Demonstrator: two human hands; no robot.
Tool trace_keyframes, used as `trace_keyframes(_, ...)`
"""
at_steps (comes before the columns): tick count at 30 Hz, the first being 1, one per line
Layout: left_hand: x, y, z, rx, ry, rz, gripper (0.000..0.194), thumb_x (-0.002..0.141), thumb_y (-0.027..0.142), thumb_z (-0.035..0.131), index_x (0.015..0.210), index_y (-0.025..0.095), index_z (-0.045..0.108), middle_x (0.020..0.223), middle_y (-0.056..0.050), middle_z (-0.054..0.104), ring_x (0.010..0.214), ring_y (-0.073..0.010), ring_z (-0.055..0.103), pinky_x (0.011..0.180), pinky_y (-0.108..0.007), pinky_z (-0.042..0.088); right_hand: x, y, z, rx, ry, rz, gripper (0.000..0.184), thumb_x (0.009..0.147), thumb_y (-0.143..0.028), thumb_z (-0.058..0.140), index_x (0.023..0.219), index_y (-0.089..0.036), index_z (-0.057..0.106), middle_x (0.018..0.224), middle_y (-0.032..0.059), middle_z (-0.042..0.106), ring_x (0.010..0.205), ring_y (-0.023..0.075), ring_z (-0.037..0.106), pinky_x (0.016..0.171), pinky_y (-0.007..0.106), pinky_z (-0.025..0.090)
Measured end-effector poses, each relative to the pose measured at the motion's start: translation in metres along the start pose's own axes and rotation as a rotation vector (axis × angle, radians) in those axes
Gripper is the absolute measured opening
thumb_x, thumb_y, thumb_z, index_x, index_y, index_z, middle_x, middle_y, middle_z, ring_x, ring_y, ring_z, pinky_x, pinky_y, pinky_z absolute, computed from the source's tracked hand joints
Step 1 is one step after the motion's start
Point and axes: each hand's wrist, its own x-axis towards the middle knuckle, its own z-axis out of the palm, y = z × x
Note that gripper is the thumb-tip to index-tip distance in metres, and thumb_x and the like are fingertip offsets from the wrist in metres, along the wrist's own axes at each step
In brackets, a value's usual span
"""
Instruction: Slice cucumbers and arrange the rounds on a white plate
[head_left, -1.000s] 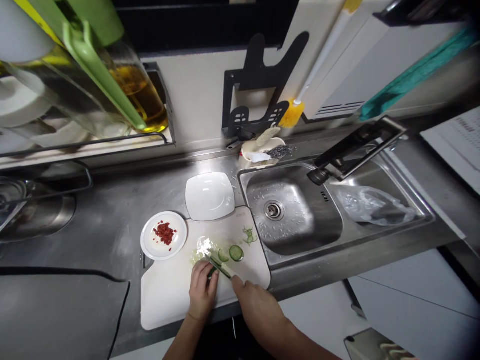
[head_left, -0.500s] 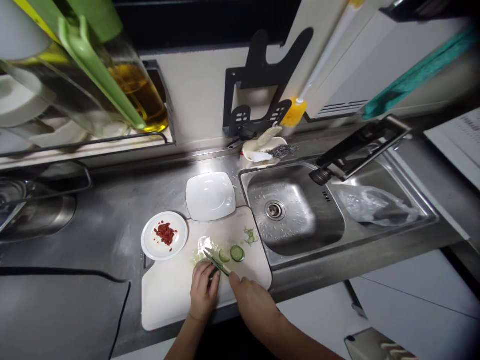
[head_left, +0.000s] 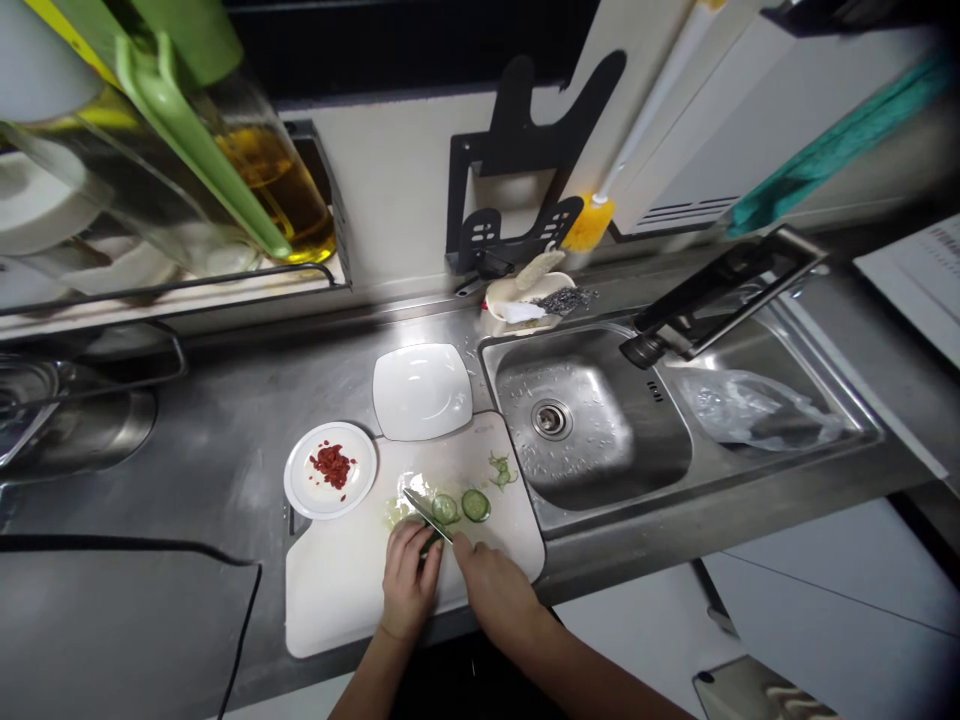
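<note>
My left hand [head_left: 407, 563] is closed over a dark green cucumber [head_left: 430, 541] on the white cutting board [head_left: 337, 600]; its fingers hide most of the piece. In my right hand [head_left: 496, 585] is a knife [head_left: 427, 516], its blade pointing up and left, close beside the left fingertips and the cucumber. Just beyond the blade lies one cucumber slice [head_left: 445, 509], partly overlapped by the knife. Another round slice [head_left: 475, 505] rests to its right. Thin green peel scraps [head_left: 501, 470] sit near the board's right edge.
A white plate of chopped red pieces [head_left: 331, 468] overlaps the board's upper left. Behind the board stands a square white dish [head_left: 422, 391]. To the right are a steel sink [head_left: 592, 430], a black faucet [head_left: 660, 335] and a clear plastic bag [head_left: 757, 410]. An oil bottle [head_left: 281, 200] is on the shelf.
The knife and my right hand have shifted slightly up and left. More of the slice beside the blade now shows as a full round. My left hand has barely moved.
</note>
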Motion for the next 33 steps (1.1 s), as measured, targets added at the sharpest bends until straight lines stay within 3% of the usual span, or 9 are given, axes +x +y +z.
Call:
trace_keyframes(11, -0.001, 0.001, -0.001, 0.001, -0.018, 0.013, 0.026, 0.084, 0.013, 0.055, 0.110, 0.016, 0.057, 0.103, -0.010, 0.060, 0.101, -0.0190, 0.057, 0.089, -0.040, 0.051, -0.012, 0.022, 0.008, 0.064, 0.017, 0.038, 0.050, 0.084, 0.000, 0.033, 0.128, -0.017, 0.048, 0.091, 0.0091, 0.069, 0.085, 0.0201, 0.066, 0.065, 0.024, 0.045)
trace_keyframes(22, -0.002, 0.000, -0.001, 0.017, -0.001, 0.020, 0.020, 0.083, 0.014, 0.056, 0.102, 0.016, 0.058, 0.101, -0.010, 0.061, 0.102, -0.0198, 0.057, 0.090, -0.040, 0.051, -0.049, 0.015, -0.016, 0.049, -0.075, 0.058, 0.051, 0.084, 0.003, 0.028, 0.123, -0.019, 0.052, 0.092, 0.0106, 0.069, 0.080, 0.0215, 0.068, 0.066, 0.026, 0.048)
trace_keyframes(33, -0.004, -0.001, 0.000, 0.023, 0.004, 0.020, 0.018, 0.083, 0.014, 0.056, 0.100, 0.015, 0.058, 0.104, -0.011, 0.061, 0.104, -0.0203, 0.058, 0.091, -0.041, 0.051, -0.053, 0.012, -0.021, 0.028, -0.066, 0.068, 0.047, 0.083, 0.003, 0.030, 0.117, -0.020, 0.054, 0.090, 0.0103, 0.070, 0.079, 0.0211, 0.069, 0.061, 0.023, 0.049)
